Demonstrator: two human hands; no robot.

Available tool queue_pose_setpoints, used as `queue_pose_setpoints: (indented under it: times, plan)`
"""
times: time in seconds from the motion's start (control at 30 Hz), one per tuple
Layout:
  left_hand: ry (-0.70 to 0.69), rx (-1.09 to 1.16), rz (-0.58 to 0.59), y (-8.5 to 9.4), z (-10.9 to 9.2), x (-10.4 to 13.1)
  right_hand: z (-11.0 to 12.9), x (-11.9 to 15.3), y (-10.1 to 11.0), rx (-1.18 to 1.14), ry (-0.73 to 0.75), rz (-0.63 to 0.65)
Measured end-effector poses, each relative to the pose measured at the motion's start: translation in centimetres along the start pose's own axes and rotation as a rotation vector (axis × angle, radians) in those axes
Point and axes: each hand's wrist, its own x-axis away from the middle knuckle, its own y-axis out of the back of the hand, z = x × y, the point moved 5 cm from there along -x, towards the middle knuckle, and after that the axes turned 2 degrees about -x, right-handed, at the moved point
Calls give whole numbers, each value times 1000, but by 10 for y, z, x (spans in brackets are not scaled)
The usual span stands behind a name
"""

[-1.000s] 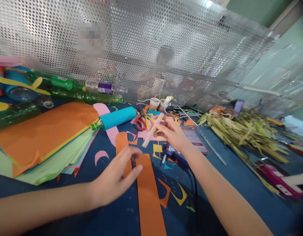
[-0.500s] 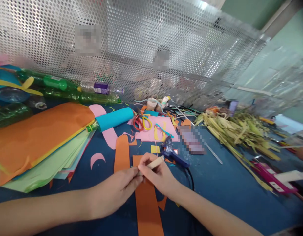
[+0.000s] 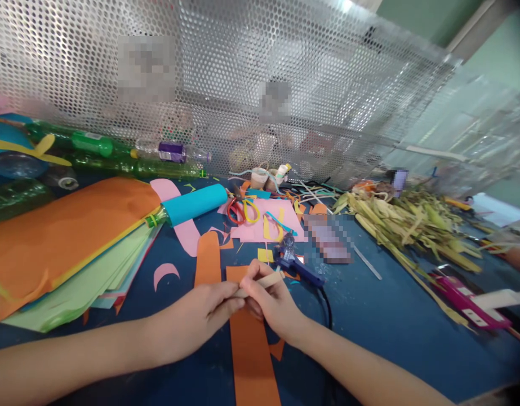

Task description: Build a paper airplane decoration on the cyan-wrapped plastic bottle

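Note:
A slim pale beige stick (image 3: pixel 268 280) lies between my hands, pointing to the upper right; whether it is wood or rolled paper I cannot tell. My right hand (image 3: pixel 279 310) pinches it between thumb and fingers. On its near end the thumb and fingers of my left hand (image 3: pixel 196 318) are closed. Under both hands runs a long orange paper strip (image 3: pixel 253 361). Just beyond my right hand rests a blue glue gun (image 3: pixel 302 270) with a black cord. A shorter orange strip with a rounded end (image 3: pixel 208 259) lies left of the long one.
At left is a stack of coloured paper (image 3: pixel 74 231). A bottle wrapped in blue paper (image 3: pixel 196 204) lies beside red and yellow scissors (image 3: pixel 243 211) and pink paper (image 3: pixel 280 223). Dried husks (image 3: pixel 416 225) and a magenta power strip (image 3: pixel 471 299) are at right. A perforated metal screen (image 3: pixel 226 67) stands behind.
The pale stick has turned slightly in my fingers and shows a flatter side. Both hands stay in nearly the same place; the view has shifted a little.

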Motion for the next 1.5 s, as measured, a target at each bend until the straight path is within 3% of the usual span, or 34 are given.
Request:
queue_pose_setpoints:
  times: [0.13, 0.23, 0.33, 0.4, 0.47, 0.57, 0.77, 1.5]
  plan:
    - [59, -84, -3, 3, 3, -1, 4, 2, 4, -29, 23, -56]
    - [110, -266, -57, 6, 10, 1, 13, 0, 23, -113, 152, -287]
    - [-69, -536, -101, 0, 5, 5, 19, -4, 39, -128, 251, -445]
    - [-257, -737, -62, -14, -1, 10, 18, -8, 41, -23, 227, -424]
    - [-340, -898, -22, -26, -3, 14, 15, -10, 36, 171, 173, -345]
    - [-283, -1002, 8, -35, 1, 14, 9, -9, 29, 397, 130, -263]
    - [-203, -1039, 92, -39, 7, 12, 5, -8, 31, 588, 153, -293]
    - [-207, -979, 87, -39, 10, 10, 3, -12, 31, 739, 117, -246]
